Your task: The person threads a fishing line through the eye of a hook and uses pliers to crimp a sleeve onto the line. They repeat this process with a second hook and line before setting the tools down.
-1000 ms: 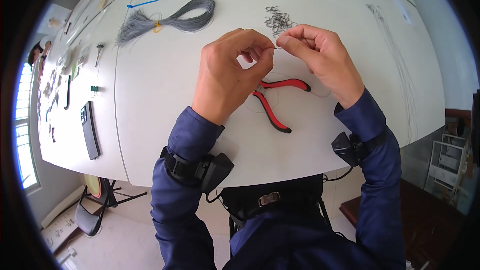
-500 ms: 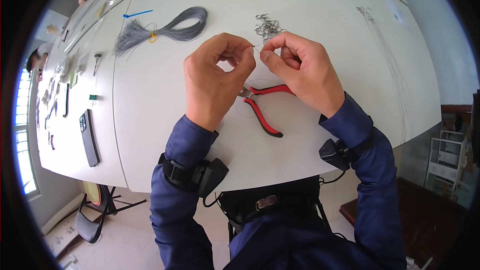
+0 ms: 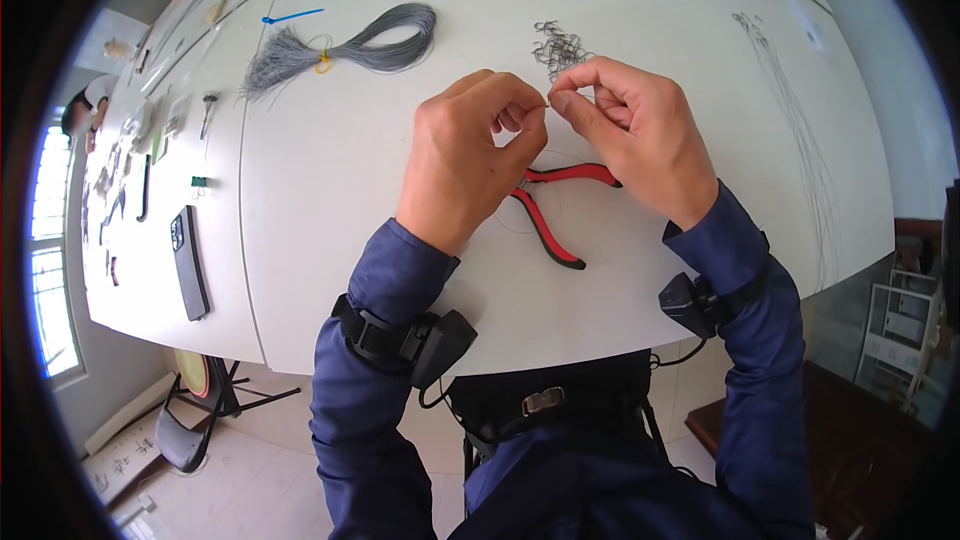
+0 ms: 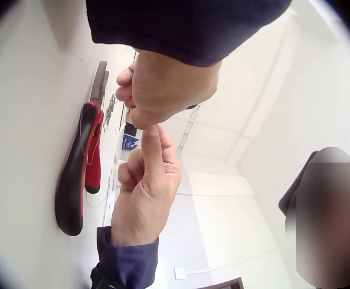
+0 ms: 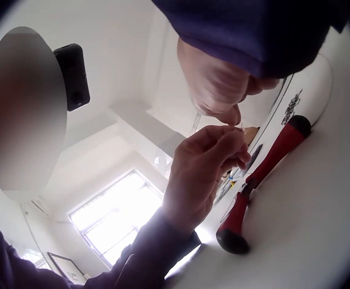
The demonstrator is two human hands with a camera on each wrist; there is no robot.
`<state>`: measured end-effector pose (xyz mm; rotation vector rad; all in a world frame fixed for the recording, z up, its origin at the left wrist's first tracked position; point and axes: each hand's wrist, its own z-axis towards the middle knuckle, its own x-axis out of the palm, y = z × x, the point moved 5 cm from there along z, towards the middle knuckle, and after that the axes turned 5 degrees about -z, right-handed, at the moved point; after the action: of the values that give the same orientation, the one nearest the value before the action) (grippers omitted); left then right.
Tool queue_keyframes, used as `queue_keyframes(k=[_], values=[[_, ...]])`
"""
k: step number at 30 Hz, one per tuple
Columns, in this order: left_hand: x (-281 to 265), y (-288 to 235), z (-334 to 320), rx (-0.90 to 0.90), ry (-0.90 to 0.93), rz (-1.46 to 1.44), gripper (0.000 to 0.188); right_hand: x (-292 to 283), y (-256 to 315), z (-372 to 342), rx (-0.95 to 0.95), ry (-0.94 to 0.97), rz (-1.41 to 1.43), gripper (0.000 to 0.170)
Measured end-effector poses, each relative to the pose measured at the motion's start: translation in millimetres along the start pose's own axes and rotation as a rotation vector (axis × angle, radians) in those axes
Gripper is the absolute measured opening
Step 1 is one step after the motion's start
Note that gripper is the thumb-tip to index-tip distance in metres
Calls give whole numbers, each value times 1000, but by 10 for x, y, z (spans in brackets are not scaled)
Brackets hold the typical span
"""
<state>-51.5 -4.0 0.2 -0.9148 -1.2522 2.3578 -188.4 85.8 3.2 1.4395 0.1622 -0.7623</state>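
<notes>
Left hand (image 3: 470, 155), just above frame centre, thumb and index pinching a tiny piece (image 3: 548, 104), too small for me to identify. Right hand (image 3: 640, 135), right of it, thumb and index pinched at the same piece; fingertips of the 2 hands nearly meet. Pliers (image 3: 547, 231) just below at centre, 2 red-black handles spread, lying on white table (image 3: 350, 180). Hook pile (image 3: 561, 48) upper centre, just beyond the fingers. Grey bundle (image 3: 385, 52), yellow tie (image 3: 322, 62), upper left; blue strip (image 3: 293, 16) above it. Long thin lines (image 3: 793, 127), right side. Phone (image 3: 187, 262), far left.
</notes>
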Motion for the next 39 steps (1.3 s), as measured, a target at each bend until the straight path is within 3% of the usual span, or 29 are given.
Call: queue_keyframes(k=[17, 21, 25, 33, 39], values=[[28, -46, -3, 68, 13, -100, 8, 17, -266, 104, 20, 29, 265, 20], [-3, -70, -13, -27, 21, -188, 7, -50, -160, 66, 270, 161, 426, 21], [-12, -91, -11, -109, 45, -212, 6, 6, -193, 47, 316, 198, 519, 21], [-37, -81, -8, -105, 29, -237, 6, 14, -159, 36, 356, 222, 503, 20], [-67, -81, -8, -78, -47, -202, 7, 6, -30, 19, 172, 126, 383, 16]])
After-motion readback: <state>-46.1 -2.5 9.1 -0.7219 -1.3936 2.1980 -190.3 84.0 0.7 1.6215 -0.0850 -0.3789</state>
